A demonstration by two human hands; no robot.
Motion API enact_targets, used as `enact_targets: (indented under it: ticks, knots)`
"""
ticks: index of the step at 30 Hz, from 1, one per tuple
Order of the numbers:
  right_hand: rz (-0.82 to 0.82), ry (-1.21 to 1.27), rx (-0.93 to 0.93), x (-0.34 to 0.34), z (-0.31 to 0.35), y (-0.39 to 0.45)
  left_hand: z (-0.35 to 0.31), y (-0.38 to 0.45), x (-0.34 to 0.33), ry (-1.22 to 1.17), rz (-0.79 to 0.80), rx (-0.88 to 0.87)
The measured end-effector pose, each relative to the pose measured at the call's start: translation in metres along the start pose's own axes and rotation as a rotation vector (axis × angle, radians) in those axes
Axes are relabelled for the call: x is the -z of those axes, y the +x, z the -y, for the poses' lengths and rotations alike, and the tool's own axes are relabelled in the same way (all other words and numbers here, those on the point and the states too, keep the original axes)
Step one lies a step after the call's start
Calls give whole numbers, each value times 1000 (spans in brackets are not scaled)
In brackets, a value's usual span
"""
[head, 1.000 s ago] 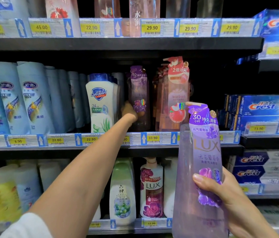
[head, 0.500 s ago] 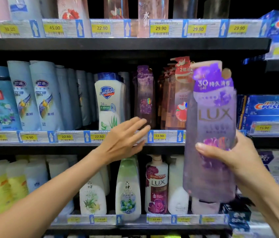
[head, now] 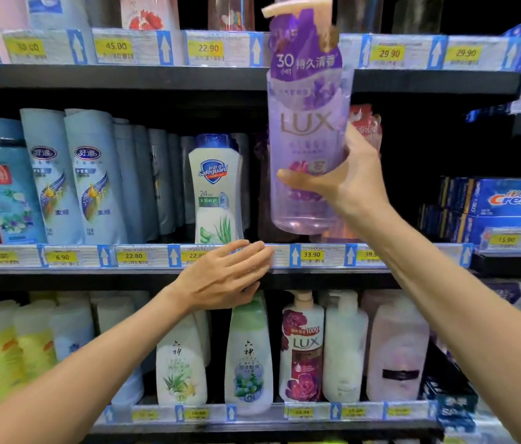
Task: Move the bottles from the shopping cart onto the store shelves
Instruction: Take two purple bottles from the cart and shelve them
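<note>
On the left of the middle shelf (head: 156, 273) stand pale blue shampoo bottles (head: 92, 174), and beside them a white Safeguard bottle (head: 216, 190) with a blue cap. Just below that bottle the left hand (head: 224, 277) lies released, its fingers straight and together, resting against the price strip at the shelf's front edge, holding nothing. To its right the purple LUX bottle (head: 307, 129) is upright in the air in front of the middle shelf, its base just above the shelf edge and its pump top reaching past the upper shelf's price strip. The right hand (head: 345, 177) is grasping it round the lower half, thumb across the label. Farther right, blue Crest boxes (head: 509, 200) are stacked.
</note>
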State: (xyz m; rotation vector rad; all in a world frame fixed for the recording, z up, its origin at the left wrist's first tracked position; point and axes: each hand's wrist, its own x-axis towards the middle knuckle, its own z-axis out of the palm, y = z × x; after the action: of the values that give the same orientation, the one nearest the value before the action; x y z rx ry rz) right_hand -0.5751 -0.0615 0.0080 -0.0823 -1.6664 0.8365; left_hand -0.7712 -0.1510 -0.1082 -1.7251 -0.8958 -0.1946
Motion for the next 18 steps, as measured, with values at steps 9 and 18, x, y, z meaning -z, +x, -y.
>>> enact_targets:
  ticks: [9,18]
  knots:
    - [20,-309,-125,-28,-45,-6,0,-6,-9,-29,-43,14]
    - [91,-441,-377,-33,-59,7,0,-3,-5,-15,-19,11]
